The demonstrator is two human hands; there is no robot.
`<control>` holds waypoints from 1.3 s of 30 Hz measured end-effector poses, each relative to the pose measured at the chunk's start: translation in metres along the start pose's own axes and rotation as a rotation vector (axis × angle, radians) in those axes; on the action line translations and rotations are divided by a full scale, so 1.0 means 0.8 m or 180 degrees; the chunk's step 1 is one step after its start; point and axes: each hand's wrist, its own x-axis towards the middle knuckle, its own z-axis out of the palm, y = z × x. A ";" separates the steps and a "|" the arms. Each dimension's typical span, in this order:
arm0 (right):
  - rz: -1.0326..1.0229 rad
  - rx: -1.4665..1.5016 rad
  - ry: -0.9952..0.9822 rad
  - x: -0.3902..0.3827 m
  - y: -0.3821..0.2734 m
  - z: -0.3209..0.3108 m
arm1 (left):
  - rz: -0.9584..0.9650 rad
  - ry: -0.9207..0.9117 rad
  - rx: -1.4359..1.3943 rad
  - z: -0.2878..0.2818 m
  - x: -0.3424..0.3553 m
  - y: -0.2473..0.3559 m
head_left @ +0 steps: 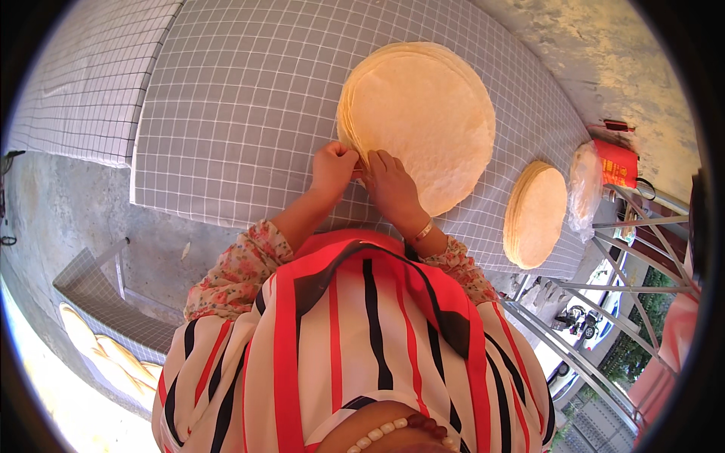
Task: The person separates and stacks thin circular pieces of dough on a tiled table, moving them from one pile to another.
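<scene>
Beaded necklace (377, 432) and striped top (351, 340) with red apron (285, 362) are sitting closest to camera; beyond them, the large round flatbread stack (427, 113) is resting on the bench under a grey checked cloth (234, 113). Left hand (332, 172) is pinching, fingertips together at the stack's near-left edge, can't tell if a sheet is caught between; right hand (393, 189) is lying just beside it over the near edge, fingers bent, grip can't be told. Second flatbread stack (538, 215) is sitting to the right, near a clear plastic bag (584, 189) and red package (618, 162).
</scene>
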 end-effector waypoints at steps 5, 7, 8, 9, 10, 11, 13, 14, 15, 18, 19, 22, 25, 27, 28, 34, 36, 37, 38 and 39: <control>0.0076 0.0146 0.0847 -0.010 0.001 0.001 | -0.0188 -0.0245 -0.0378 0.018 -0.013 0.010; 0.0373 0.0502 0.0511 -0.005 0.036 -0.020 | -0.0036 -0.0226 -0.0175 0.017 -0.009 0.006; 0.0551 0.0670 0.0361 -0.005 0.064 -0.039 | 0.0146 -0.0181 0.0100 0.014 -0.002 -0.002; 0.0395 0.0681 0.0706 0.000 0.083 -0.078 | 0.0320 -0.0091 0.0368 0.004 0.004 -0.013; 0.0414 0.0634 0.0765 0.004 0.088 -0.136 | 0.0453 0.0124 0.0652 -0.009 0.013 -0.023; 0.0462 0.0242 0.0920 0.008 0.091 -0.190 | 0.0603 0.0352 0.0932 -0.024 0.025 -0.032; 0.0506 0.0183 0.1218 0.009 0.069 -0.272 | 0.0586 0.0603 0.0937 -0.034 0.026 -0.037; 0.0429 0.0035 0.1333 0.001 0.063 -0.297 | 0.0430 0.0554 0.0684 -0.028 0.023 -0.029; 0.0448 -0.0275 0.1426 -0.005 0.049 -0.311 | 0.0287 0.0489 0.0440 -0.022 0.021 -0.019; -0.0102 -0.0804 0.1447 0.001 0.030 -0.274 | -0.0033 0.0238 0.0292 -0.018 0.012 -0.003; -0.0291 -0.1113 0.1402 0.008 0.028 -0.241 | -0.0114 0.0125 0.0348 -0.019 0.013 -0.005; -0.0306 -0.0980 0.0984 0.018 0.033 -0.120 | -0.0225 -0.0225 0.0591 -0.009 0.020 -0.003; -0.0144 -0.0667 0.0478 0.016 0.032 -0.018 | -0.0099 -0.0247 0.0643 0.001 0.017 0.001; 0.0036 -0.0413 0.0367 0.016 0.018 -0.003 | -0.0041 -0.0239 0.0467 0.003 0.015 0.003; 0.0020 -0.0276 0.0362 0.015 0.017 -0.004 | -0.0043 -0.0251 0.0382 0.003 0.014 0.003; -0.0147 0.0346 0.0732 -0.003 0.013 -0.012 | 0.0057 -0.0368 0.0405 0.023 0.007 0.012; -0.0083 0.0419 0.1017 -0.002 0.029 0.003 | 0.0151 -0.0470 0.0497 0.030 0.004 0.014; 0.0170 0.0693 0.0844 0.001 0.037 -0.002 | 0.0172 -0.0485 0.0475 0.030 0.002 0.012; 0.0427 0.0964 0.0672 0.002 0.053 -0.012 | 0.0193 -0.0508 0.0455 0.031 0.001 0.008; 0.0689 0.1237 0.0504 0.003 0.072 -0.025 | 0.0213 -0.0536 0.0442 0.031 0.002 0.004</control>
